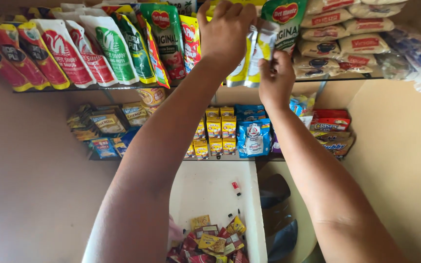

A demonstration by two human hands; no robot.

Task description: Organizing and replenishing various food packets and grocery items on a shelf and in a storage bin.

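Both my arms reach up to the top glass shelf (98,87). My left hand (225,31) grips the top of a yellow and silver pouch (242,68) that stands among the packets there. My right hand (276,78) pinches the silvery edge of a neighbouring pouch (265,41) just right of it, in front of a green pouch (286,22). The two hands are close together, fingers closed on the pouch tops.
Red, white and green stand-up pouches (74,53) line the upper shelf, with stacked bags (347,39) at the right. A lower shelf (171,158) carries small boxes and a blue bag (253,139). Below, a white counter (210,190) bears several small sachets (215,241). Walls close in on both sides.
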